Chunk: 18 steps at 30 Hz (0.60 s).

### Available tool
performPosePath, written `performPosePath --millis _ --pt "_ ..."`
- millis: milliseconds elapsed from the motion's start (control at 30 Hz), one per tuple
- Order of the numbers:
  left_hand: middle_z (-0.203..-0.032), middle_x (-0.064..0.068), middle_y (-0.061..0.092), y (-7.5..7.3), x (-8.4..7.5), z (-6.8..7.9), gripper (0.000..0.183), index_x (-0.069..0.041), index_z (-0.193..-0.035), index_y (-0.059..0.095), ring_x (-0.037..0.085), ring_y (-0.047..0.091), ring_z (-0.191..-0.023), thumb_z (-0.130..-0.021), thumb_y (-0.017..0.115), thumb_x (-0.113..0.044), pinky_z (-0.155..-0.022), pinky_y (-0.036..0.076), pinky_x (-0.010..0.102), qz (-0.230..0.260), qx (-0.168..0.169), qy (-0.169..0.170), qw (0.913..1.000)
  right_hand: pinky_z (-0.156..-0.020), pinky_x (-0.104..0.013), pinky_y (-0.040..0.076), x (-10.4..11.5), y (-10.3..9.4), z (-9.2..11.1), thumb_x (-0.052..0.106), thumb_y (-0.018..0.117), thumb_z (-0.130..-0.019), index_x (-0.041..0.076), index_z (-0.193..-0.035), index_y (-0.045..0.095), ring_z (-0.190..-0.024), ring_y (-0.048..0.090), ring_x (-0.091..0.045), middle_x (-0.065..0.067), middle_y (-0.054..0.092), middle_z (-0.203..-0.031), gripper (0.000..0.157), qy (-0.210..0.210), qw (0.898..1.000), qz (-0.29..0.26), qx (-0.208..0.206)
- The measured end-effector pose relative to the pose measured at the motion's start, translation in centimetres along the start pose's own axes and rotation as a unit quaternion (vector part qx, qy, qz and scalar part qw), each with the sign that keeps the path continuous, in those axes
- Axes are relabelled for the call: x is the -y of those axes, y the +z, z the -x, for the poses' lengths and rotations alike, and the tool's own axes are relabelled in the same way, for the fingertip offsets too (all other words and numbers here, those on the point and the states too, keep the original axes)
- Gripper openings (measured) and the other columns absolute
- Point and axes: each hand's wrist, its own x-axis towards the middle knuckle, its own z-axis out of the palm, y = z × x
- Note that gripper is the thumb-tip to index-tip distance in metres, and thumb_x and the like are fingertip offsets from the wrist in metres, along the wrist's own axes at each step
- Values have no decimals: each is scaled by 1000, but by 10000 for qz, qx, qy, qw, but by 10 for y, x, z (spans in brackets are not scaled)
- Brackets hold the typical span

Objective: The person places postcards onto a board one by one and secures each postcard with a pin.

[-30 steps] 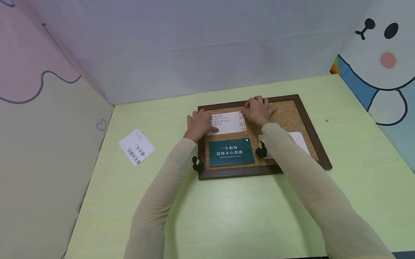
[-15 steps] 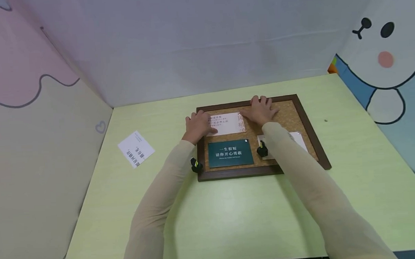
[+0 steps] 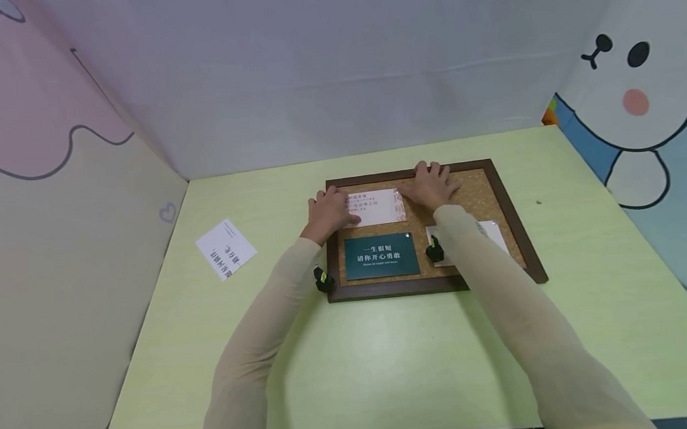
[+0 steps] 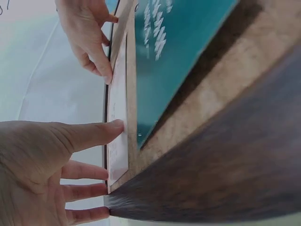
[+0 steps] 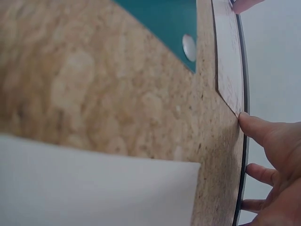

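A white card with printed text (image 3: 375,207) lies at the upper left of a wood-framed cork board (image 3: 479,194). My left hand (image 3: 328,211) spans the card's left end. In the left wrist view its straight thumb (image 4: 106,133) rests on the card, while the fingers reach the frame's edge. My right hand (image 3: 430,187) is at the card's other end. Its thumb (image 5: 254,128) presses the upper right corner in the right wrist view, with the other fingers spread on the frame's top edge. Whether a pin sits under that thumb is hidden.
Below the white card is a green card (image 3: 381,256) with a round pin (image 5: 189,48) in its upper right corner. Another white card (image 3: 496,235) is partly covered by the right sleeve. One loose white card (image 3: 226,249) lies on the table (image 3: 371,365), left of the board.
My right hand's fingers have spread a little more, its thumb reaching left to the card's corner. The left hand and the cards look the same, apart from slight camera shift.
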Motion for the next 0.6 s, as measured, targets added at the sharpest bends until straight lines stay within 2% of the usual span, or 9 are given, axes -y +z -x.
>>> performPosePath --millis 100,167,300,433,600 --pt "-139 8 48 1 2 2 62 -11 -133 58 30 43 -122 -84 74 -45 -106 30 49 123 -144 40 9998 -103 -79 1 -1 0 0 49 64 -90 5 -138 37 -146 -6 -51 -26 11 -158 70 -9 10000 -15 -16" --pt "-138 9 49 0 6 4 53 -9 -127 61 30 45 -121 -87 71 -44 -103 32 48 227 -320 75 9992 -103 -79 1 -2 -1 -1 49 63 -91 6 -138 37 -146 -6 -51 -26 11 -158 69 -11 10000 -10 -32" --pt "-131 11 50 -7 23 7 45 -7 -123 61 31 46 -116 -91 66 -40 -96 35 47 509 -675 -20 9964 -103 -79 0 -2 -2 0 48 62 -91 5 -138 37 -146 -7 -51 -26 10 -158 68 -23 10000 -38 -21" --pt "-128 15 49 -16 55 10 49 -3 -128 56 33 45 -116 -93 64 -36 -96 34 47 653 -878 -262 9936 -104 -78 -1 -2 -3 0 47 61 -92 5 -140 35 -146 -8 -51 -26 8 -159 69 -14 10000 -57 9" --pt "-126 20 48 -26 108 19 49 1 -125 53 38 44 -116 -94 61 -35 -98 35 53 670 -1144 -761 9882 -104 -78 -4 -1 -2 -2 47 59 -93 5 -141 34 -146 -10 -50 -25 5 -160 69 -27 9999 -96 60"
